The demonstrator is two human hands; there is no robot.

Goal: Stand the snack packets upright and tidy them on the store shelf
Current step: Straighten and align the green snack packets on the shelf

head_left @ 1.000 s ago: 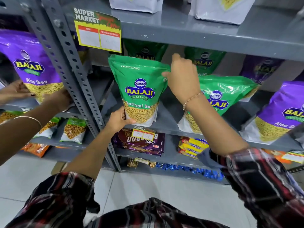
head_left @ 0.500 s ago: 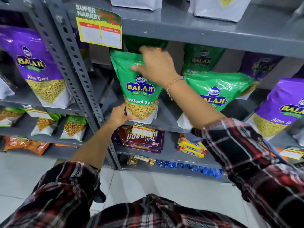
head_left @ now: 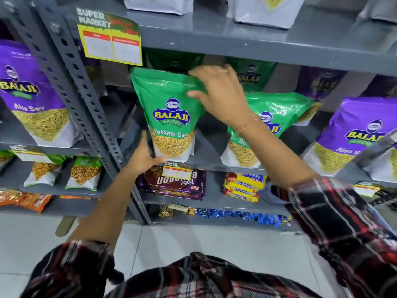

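Note:
A green Ratlami Sev packet (head_left: 169,117) stands upright at the front of the grey shelf (head_left: 206,164). My left hand (head_left: 144,158) grips its lower left corner. My right hand (head_left: 221,93) holds its top right edge, fingers over the seal. To the right, a second green packet (head_left: 277,117) leans backward behind my right forearm. More green packets (head_left: 251,76) stand further back in shadow, partly hidden.
Purple Aloo Sev packets stand at left (head_left: 32,100) and right (head_left: 354,136). A yellow price tag (head_left: 111,44) hangs from the upper shelf. Biscuit packs (head_left: 176,183) lie on the lower shelf. A perforated grey upright (head_left: 81,108) divides the bays.
My right hand slid from the packet's right side to its top edge. The green packet stands straighter and slightly further back. Another person's hands at the left are gone from view.

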